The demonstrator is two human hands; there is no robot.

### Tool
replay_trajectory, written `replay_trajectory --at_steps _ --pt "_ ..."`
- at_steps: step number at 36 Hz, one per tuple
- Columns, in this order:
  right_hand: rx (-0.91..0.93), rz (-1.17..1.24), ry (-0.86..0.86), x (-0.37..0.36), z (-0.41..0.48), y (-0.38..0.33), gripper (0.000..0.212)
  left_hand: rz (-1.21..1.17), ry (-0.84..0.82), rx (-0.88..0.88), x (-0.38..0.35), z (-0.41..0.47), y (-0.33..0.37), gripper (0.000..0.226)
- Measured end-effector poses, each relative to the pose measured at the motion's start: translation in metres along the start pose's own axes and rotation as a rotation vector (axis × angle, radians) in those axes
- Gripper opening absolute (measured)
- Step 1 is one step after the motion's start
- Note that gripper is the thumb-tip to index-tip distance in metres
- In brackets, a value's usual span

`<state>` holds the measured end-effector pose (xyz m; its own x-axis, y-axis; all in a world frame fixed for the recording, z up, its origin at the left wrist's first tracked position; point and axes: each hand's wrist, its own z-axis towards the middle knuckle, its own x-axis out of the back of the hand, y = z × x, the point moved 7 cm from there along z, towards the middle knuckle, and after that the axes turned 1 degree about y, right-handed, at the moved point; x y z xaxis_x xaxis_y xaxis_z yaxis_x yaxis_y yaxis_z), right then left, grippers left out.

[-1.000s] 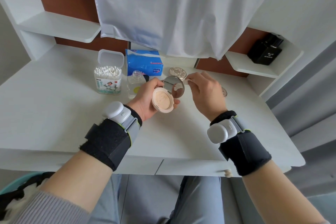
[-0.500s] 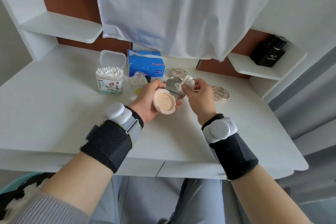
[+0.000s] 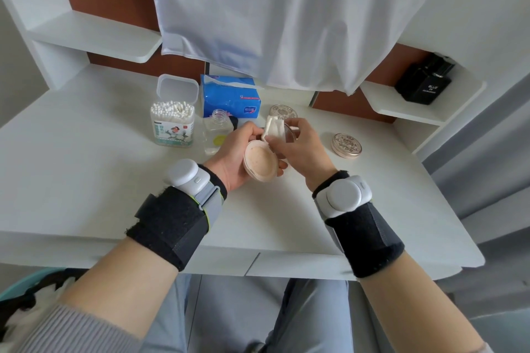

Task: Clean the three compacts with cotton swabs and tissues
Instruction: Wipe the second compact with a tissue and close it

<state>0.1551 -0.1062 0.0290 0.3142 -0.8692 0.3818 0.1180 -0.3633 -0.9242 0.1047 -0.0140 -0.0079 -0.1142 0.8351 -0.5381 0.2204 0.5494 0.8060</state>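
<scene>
Head view, mid-frame: now pressing folded tissue (image 3: 272,126) onto mirror lid (image 3: 289,136) — pinched in right hand (image 3: 301,149), moved in from its edge; gripping open compact (image 3: 259,162) in left hand (image 3: 235,157); wiping likely begun.

On the table (image 3: 86,180), the swab jar (image 3: 172,123) is placed left of the tissue pack (image 3: 229,100), with the bottle (image 3: 216,135) nearer, between them. A closed compact (image 3: 282,111) is set behind the open compact (image 3: 259,165), a second compact (image 3: 346,145) to its right.

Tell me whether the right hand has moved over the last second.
Yes. The right hand shifted left, uncovering the closed compact lying on the desk to its right.
</scene>
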Motion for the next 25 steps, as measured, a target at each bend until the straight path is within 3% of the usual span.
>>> replay_trajectory --at_steps 3,8,18,25 --pt "0.006 -0.075 -0.017 0.010 0.000 0.007 0.053 -0.018 0.022 0.008 0.000 0.000 0.000 0.035" --pt "-0.012 -0.112 -0.038 0.028 -0.001 0.016 0.046 -0.028 0.029 0.020 -0.001 -0.002 -0.002 0.026" --pt "0.127 -0.210 0.193 0.037 0.009 -0.004 0.030 -0.040 0.021 0.035 0.000 -0.001 -0.003 0.029" --pt "0.061 -0.091 0.143 0.013 0.008 -0.013 0.028 0.032 -0.006 0.010 -0.005 -0.005 0.000 0.035"
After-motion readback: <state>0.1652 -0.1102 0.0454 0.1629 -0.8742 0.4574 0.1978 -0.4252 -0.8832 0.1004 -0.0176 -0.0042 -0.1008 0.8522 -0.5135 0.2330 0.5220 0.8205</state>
